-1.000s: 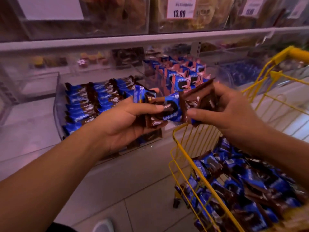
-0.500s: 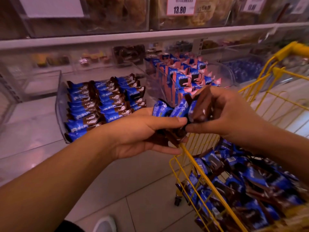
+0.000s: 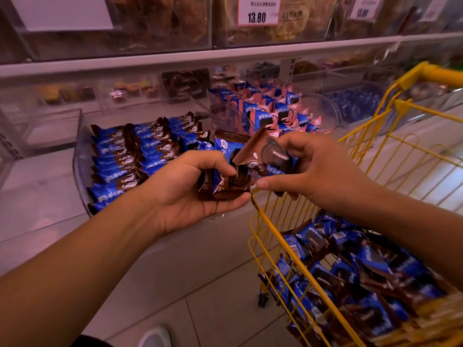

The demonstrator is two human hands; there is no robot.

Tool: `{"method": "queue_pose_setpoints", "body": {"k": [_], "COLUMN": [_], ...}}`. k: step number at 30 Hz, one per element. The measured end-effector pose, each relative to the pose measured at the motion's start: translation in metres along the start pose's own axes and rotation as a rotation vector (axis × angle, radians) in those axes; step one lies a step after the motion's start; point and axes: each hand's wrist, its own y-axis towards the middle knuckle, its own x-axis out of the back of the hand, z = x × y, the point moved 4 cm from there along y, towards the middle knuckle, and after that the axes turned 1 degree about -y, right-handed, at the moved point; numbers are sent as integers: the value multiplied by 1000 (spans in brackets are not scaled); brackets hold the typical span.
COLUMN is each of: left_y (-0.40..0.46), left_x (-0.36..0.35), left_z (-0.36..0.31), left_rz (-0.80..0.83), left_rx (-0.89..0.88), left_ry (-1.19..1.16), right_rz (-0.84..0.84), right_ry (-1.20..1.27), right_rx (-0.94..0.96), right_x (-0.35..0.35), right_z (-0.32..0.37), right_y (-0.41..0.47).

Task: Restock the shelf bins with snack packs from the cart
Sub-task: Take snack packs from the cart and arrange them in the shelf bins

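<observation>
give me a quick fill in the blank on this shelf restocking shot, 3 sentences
1. The wire cart beside the shelf is painted ____.
2. The price tag on the upper shelf reads ____.
3. The left hand and the right hand each hold snack ____.

Missing words: yellow; 13.80; packs

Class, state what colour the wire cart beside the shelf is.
Yellow: the cart shows in the head view, the only one.

Head camera looks forward and down, close over the hands (image 3: 250, 181).
</observation>
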Motion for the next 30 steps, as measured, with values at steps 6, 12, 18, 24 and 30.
{"method": "queue_pose_setpoints", "body": {"k": [6, 12, 18, 24, 30], "left_y": [1, 1, -2, -1, -4], "left_x": [-5, -7, -9, -15, -16], "left_z": [0, -2, -1, 11, 8], "left_rz": [75, 132, 167, 165, 167], "left_rx": [-78, -53, -13, -50, -124], "left_ry": [6, -49, 8, 262, 338], "right_rz": [84, 182, 254, 64, 174], "right_ry": [564, 666, 596, 334, 102], "right_rx": [-272, -268, -197, -13, 94], "right_x": [-14, 2, 7, 8, 6], "right_z": [-7, -8, -14, -5, 10], "right_y": [-1, -1, 0, -1, -3]}}
